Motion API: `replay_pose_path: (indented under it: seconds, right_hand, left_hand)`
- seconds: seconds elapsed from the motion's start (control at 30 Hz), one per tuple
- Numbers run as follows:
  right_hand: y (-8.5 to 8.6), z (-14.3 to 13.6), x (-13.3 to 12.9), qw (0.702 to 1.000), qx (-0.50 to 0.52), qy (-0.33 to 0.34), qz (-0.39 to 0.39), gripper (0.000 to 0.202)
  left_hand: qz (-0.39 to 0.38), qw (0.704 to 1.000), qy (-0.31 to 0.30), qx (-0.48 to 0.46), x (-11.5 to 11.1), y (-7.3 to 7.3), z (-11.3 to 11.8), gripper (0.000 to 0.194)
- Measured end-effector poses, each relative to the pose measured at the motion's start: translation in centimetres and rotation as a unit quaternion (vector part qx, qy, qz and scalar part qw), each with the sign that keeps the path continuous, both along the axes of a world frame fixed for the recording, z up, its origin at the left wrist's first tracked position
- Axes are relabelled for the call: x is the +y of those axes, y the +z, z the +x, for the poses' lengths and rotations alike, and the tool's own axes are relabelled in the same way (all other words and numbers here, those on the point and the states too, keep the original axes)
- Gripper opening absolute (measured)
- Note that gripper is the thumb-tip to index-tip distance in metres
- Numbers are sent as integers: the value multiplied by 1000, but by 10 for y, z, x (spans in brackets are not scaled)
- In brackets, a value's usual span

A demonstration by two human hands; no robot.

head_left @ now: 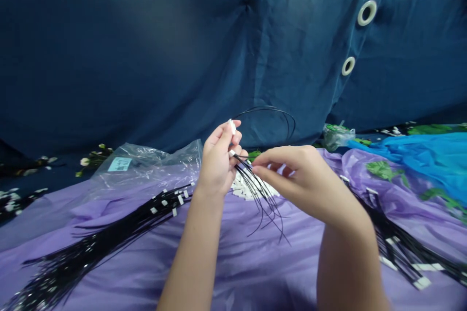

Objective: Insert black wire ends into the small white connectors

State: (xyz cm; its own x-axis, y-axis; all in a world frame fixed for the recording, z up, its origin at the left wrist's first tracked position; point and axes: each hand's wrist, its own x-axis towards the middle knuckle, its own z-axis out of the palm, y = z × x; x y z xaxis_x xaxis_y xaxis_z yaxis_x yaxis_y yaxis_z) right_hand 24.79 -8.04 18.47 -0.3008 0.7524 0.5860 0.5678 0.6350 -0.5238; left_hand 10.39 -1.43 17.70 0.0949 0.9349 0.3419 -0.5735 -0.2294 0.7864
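My left hand [219, 158] is raised over the middle of the purple cloth. Its thumb and forefinger pinch a small white plastic connector [232, 127]. Lower in the same hand sits another white connector [232, 153], from which a bunch of thin black wires [260, 192] fans down to the right. A loop of black wire [272, 108] arches behind both hands. My right hand [292, 167] is closed, thumb and forefinger together at the upper wires, seemingly on a black wire. Its exact hold is too small to see clearly.
Behind the hands lies a pile of white connectors [248, 190]. Bundles of black wires with white ends lie at left [120, 233] and right [397, 243]. A clear plastic bag [146, 165], green leaves [386, 172] and blue cloth [430, 160] lie on the purple cloth [255, 267]. A dark blue curtain [146, 68] hangs behind.
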Motion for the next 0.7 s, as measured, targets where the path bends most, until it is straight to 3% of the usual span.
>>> replay_pose_path:
  seconds: [0.3,0.5,0.7]
  right_hand:
    - [-4,-15,7,998,52,11,-33,12]
    - [-6,-18,8,987,126,35,-98,7]
    - [-5,-19,12,966,193,69,-158,11]
  left_hand:
    - [31,999,-27,-21,-5,0,2,17]
    - [-28,998,-44,-36,-3,2,1,16]
    - [-93,988,-99,-68,-3,4,0,16]
